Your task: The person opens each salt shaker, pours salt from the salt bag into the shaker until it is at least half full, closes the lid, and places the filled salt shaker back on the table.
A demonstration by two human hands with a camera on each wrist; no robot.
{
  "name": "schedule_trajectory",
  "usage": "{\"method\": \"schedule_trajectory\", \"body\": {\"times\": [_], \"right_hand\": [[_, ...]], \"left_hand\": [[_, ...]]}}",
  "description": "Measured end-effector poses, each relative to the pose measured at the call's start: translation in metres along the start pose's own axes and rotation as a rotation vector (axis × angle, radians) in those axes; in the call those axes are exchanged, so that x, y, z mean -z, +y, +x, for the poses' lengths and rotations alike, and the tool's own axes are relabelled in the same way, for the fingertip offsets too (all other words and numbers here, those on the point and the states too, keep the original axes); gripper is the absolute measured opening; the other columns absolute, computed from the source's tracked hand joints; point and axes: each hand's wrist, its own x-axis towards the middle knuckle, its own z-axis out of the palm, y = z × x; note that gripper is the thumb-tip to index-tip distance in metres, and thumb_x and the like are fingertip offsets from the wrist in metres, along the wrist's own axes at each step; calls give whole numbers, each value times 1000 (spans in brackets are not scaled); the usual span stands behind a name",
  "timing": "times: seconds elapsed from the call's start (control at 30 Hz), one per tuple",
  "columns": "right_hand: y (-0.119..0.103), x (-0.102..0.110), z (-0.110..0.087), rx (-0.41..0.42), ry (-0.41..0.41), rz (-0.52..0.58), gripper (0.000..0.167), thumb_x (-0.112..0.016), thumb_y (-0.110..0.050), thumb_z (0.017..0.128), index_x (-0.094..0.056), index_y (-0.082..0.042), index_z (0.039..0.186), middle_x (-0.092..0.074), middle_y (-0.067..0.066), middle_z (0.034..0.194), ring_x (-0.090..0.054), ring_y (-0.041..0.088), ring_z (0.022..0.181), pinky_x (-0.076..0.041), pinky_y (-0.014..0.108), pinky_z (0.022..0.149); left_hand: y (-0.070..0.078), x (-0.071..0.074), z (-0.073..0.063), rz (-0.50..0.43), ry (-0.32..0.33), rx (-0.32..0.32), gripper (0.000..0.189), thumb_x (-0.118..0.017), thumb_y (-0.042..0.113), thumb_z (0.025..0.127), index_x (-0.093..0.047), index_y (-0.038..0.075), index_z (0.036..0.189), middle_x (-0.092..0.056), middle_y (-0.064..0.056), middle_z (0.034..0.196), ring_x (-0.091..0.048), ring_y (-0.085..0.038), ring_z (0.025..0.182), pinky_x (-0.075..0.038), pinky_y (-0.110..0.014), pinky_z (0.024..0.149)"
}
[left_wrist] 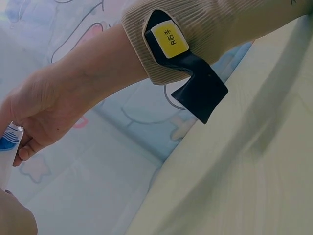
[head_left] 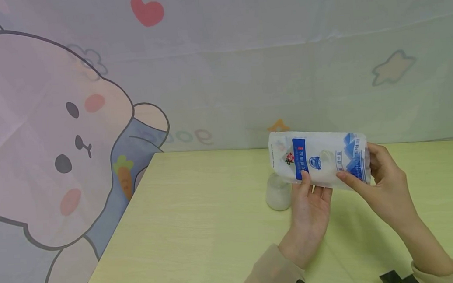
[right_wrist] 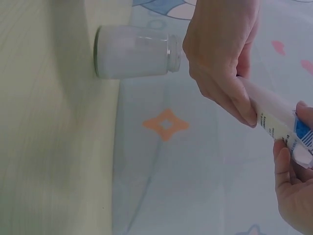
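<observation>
A white and blue salt bag (head_left: 324,158) is held sideways above the table, its printed front turned up toward the head camera. My left hand (head_left: 310,214) grips its lower edge from below, thumb on the front. At the bag's right end, my right hand (head_left: 391,191) pinches it, with the thumb in front and the fingers behind. Just behind the left hand, a glass jar (head_left: 278,195) with whitish contents stands upright on the table. The right wrist view shows the jar (right_wrist: 134,51) side-on, apart from the bag (right_wrist: 276,110). Only an end of the bag appears in the left wrist view.
The pale wooden table (head_left: 177,224) ends at a hanging cloth (head_left: 226,80) printed with a cartoon animal, a heart and stars. A black strap with a yellow label (left_wrist: 170,39) sits on the right sleeve.
</observation>
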Motion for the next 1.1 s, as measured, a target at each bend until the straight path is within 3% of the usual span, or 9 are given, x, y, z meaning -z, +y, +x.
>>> {"method": "schedule_trajectory", "body": {"times": [1.1], "right_hand": [[-2,-1,-1,2,20,7,65,-73,13,75,-49,-7,132,-63,-23,101,-61,-4,84,-50,7,67]], "left_hand": [[1,0,-2,-2,-13,3,43,-49,24,100,-39,19,141,-56,-11,134,-55,-23,126,-46,-35,106]]}}
